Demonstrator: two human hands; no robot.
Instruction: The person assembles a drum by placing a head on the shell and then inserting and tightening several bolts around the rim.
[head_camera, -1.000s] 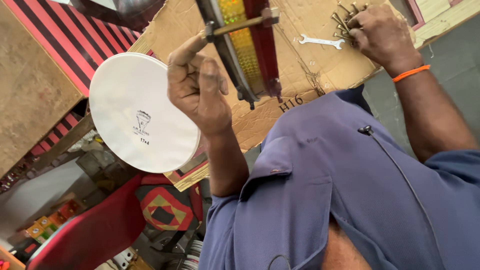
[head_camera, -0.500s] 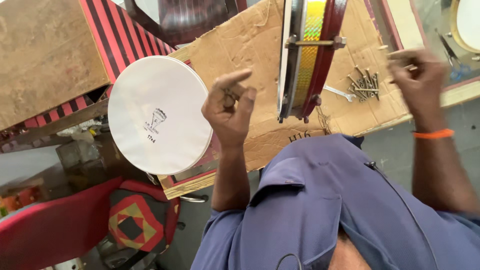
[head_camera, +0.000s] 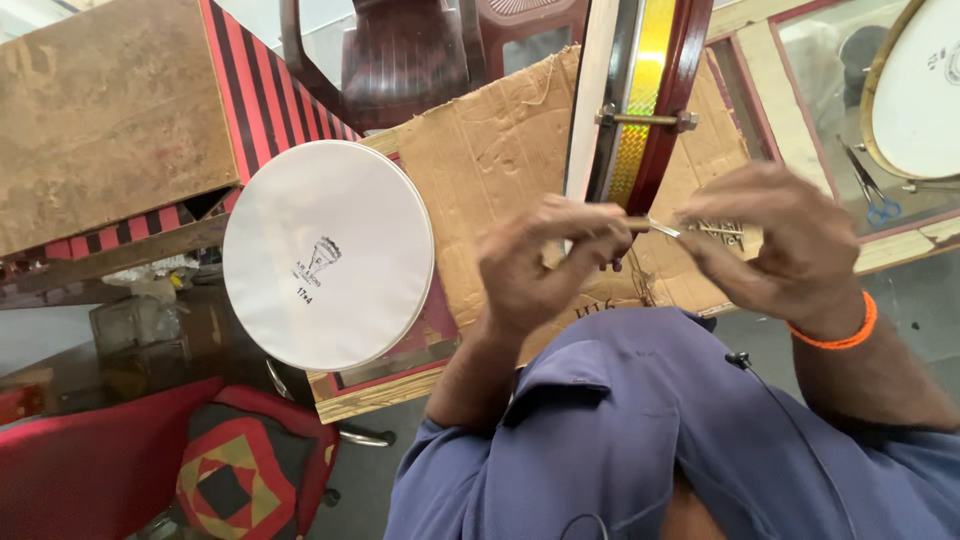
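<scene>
My left hand (head_camera: 545, 262) and right hand (head_camera: 775, 240) are raised close together before my chest, fingers curled and pinching toward each other, wrists bent, both forearms angling in from below.

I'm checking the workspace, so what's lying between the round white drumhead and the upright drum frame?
In the head view, only bare brown cardboard lies between the white drumhead and the drum frame.

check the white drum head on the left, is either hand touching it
No: the white drum head lies apart on the cardboard, while the left hand and right hand meet over a small metal rod.
</scene>
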